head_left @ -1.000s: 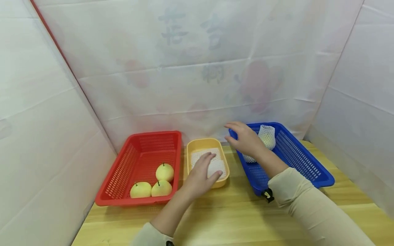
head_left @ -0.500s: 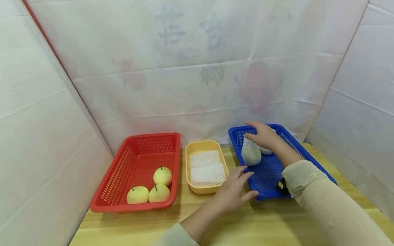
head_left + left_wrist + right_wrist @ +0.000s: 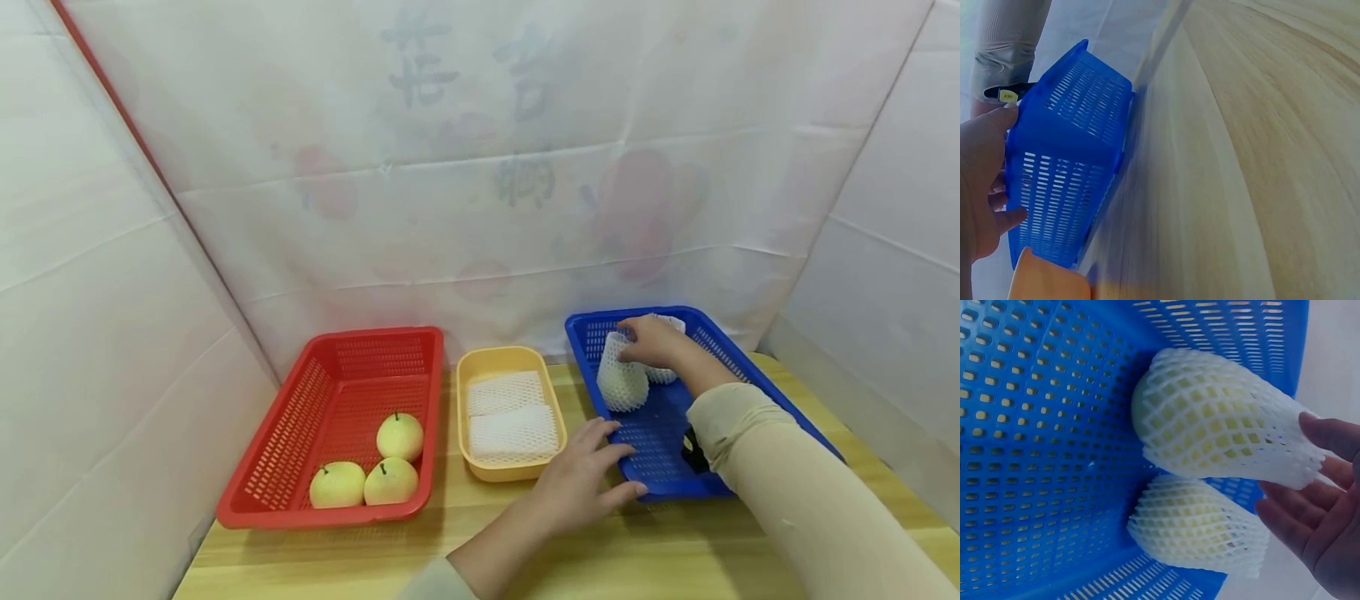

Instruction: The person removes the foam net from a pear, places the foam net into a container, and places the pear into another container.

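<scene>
My right hand (image 3: 654,343) pinches the loose top of a white foam net sleeve round a yellow-green pear (image 3: 622,382); in the right wrist view the thumb lies on the sleeve's end and the fingers are below it. That pear stands in the left part of the blue basket (image 3: 652,467). Beside it is a second netted pear (image 3: 1179,519), partly behind my right hand in the head view. My left hand (image 3: 573,483), fingers spread, is at the blue basket's near-left rim. In the left wrist view its thumb and fingertips lie right at the basket's side.
A red basket (image 3: 432,400) at the left holds three bare yellow pears (image 3: 400,436). Between the baskets stands a small yellow tray (image 3: 495,357) with flat white foam nets (image 3: 513,433). All sit on a wooden table (image 3: 450,533) before a white cloth wall (image 3: 390,233).
My left hand has moved right from over the yellow tray to the blue basket's rim. My right hand has come to the top of the netted pear, which now stands in plain view.
</scene>
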Demonstrator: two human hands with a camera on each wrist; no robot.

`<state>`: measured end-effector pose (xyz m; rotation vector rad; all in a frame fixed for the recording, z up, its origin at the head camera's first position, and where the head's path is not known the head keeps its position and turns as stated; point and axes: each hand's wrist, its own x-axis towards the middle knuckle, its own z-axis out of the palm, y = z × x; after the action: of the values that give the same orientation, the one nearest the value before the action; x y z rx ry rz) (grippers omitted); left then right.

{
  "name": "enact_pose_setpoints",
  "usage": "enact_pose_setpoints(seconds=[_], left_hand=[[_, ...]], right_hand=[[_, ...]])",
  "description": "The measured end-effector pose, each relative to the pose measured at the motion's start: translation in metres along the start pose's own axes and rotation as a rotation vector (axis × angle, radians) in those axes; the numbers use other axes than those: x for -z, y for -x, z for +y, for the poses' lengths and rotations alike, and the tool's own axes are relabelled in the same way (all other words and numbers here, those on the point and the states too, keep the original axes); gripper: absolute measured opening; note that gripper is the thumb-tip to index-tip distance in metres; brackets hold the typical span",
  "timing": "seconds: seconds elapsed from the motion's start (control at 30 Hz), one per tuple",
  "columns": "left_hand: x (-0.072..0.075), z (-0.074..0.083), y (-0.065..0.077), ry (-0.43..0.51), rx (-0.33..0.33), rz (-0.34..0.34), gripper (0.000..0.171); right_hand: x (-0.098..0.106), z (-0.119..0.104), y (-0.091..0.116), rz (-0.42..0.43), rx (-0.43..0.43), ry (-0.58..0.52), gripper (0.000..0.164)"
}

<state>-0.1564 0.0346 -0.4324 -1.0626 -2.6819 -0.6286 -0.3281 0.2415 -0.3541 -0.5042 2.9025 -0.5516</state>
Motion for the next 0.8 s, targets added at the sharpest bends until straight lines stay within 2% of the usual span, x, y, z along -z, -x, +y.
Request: enact_pose_setpoints(seconds=[0.3,0.43,0.57,0.8], left_hand=[[-0.005,0.004,-0.002,-0.003,0.003,0.006,0.051],[-0.007,0.006,-0.003,0.005,0.002,-0.001,0.051],[-0.009,0.006,-0.004,0.025,0.004,-0.003,0.05],[-0.01,0.004,-0.005,0.128,0.057,-0.017,0.048]], right_hand=[[-0.007,0.01,-0.001,0.007,0.025,0.071,0.033],[-0.009,0.014,0.0,0.008,0.019,0.097,0.03],[-0.007,0.016,0.004,0.024,0.051,0.123,0.028],[0.01,0.001,0.022,0.089,0.11,0.137,0.027]])
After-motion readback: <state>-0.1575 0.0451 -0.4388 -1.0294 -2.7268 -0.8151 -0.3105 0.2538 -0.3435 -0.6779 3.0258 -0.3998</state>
